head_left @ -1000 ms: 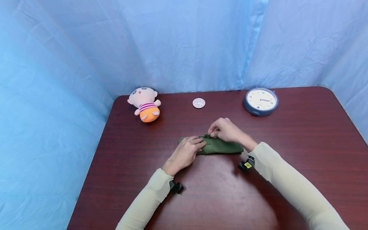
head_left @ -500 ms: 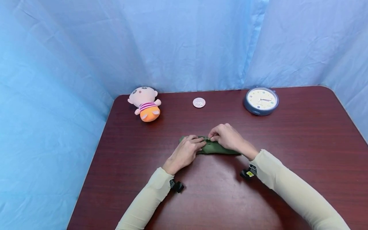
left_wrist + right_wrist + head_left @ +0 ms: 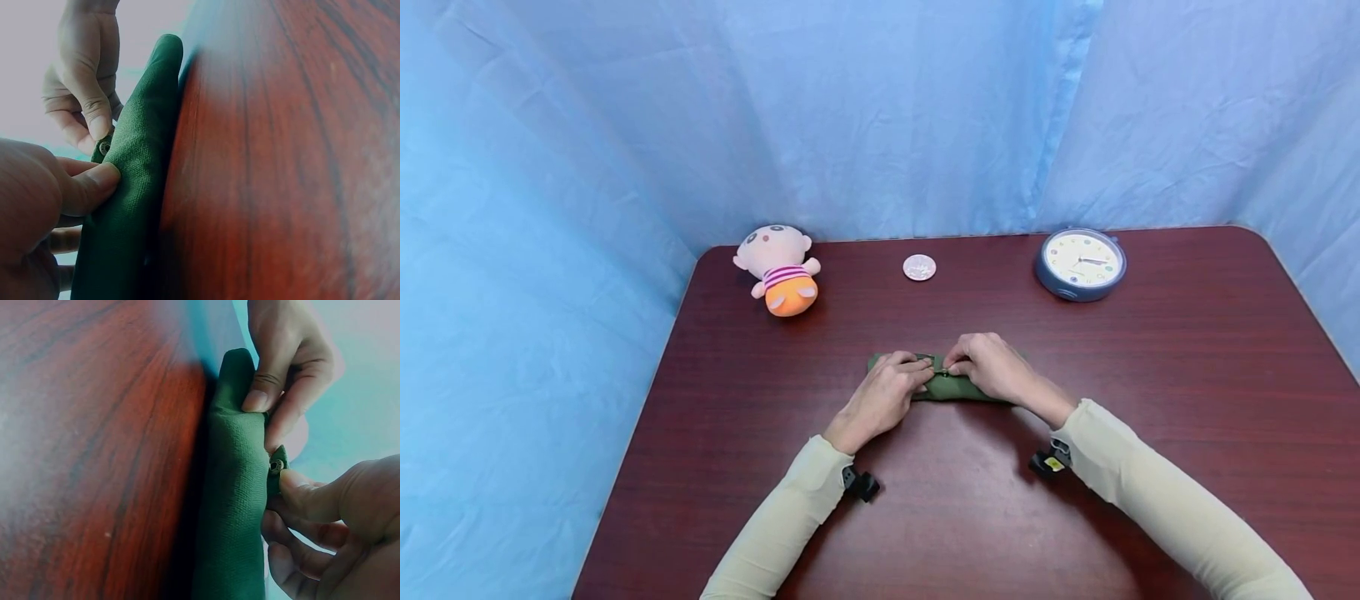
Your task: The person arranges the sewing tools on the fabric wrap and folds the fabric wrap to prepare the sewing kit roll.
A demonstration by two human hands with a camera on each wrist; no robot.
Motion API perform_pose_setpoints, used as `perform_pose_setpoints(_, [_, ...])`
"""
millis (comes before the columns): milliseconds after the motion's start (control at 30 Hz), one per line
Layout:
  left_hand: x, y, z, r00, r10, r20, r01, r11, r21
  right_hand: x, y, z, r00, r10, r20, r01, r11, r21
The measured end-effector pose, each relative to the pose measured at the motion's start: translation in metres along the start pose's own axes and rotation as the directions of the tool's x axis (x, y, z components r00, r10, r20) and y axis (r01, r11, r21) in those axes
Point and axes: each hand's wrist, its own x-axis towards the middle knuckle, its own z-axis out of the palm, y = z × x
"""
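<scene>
A long green fabric pouch lies across the middle of the table. My left hand holds its left part, the thumb pressed against the near side and the fingers over the top. With thumb and fingertips my right hand pinches a short green strap bearing a metal snap, just to the right of the left fingertips. In the left wrist view the strap stands slightly up from the pouch's top, beside the left thumb. The hands cover much of the pouch, and its contents are hidden.
A plush toy in orange and stripes lies at the back left of the brown table. At the back middle is a small round pale disc. A blue round clock sits at the back right. Blue curtains enclose the table.
My right hand has moved a little toward the near side, drawing the strap down over the pouch toward its front stud. The left hand has stayed in place.
</scene>
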Motion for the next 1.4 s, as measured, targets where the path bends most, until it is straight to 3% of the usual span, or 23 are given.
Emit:
perform_pose_setpoints(367, [0.001, 0.000, 0.001, 1.000, -0.029, 0.007, 0.029, 0.999, -0.040, -0.005, 0.002, 0.001, 0.997, -0.076, -0.015, 0.075, 0.997, -0.029])
perform_pose_setpoints(600, [0.001, 0.001, 0.000, 0.999, -0.033, 0.008, 0.034, 0.999, -0.027, -0.009, -0.006, 0.002, 0.990, -0.140, -0.015, 0.136, 0.982, -0.132])
perform_pose_setpoints(700, [0.001, 0.001, 0.000, 0.999, -0.033, 0.000, 0.033, 0.999, -0.026, -0.011, -0.007, 0.005, 0.964, -0.259, -0.052, 0.238, 0.937, -0.257])
perform_pose_setpoints(800, [0.001, 0.001, 0.000, 0.999, -0.033, -0.008, 0.033, 0.999, -0.031, -0.012, -0.010, 0.007, 0.921, -0.384, -0.062, 0.329, 0.853, -0.405])
perform_pose_setpoints(900, [0.002, 0.001, 0.000, 0.999, -0.035, -0.015, 0.034, 0.999, -0.030, -0.015, -0.013, 0.009, 0.888, -0.457, -0.050, 0.368, 0.773, -0.517])
perform_pose_setpoints(1000, [0.002, 0.002, 0.000, 0.999, -0.040, -0.022, 0.040, 0.999, -0.026, -0.019, -0.014, 0.012, 0.871, -0.489, -0.047, 0.374, 0.722, -0.583])
perform_pose_setpoints(1200, [0.002, 0.001, 0.001, 0.999, -0.035, -0.034, 0.034, 0.999, -0.041, -0.023, -0.012, 0.017, 0.843, -0.534, -0.064, 0.374, 0.666, -0.645])
perform_pose_setpoints(1400, [0.002, 0.003, 0.000, 1.000, -0.030, -0.006, 0.030, 1.000, 0.005, -0.025, -0.012, 0.021, 0.835, -0.546, -0.069, 0.374, 0.655, -0.657])
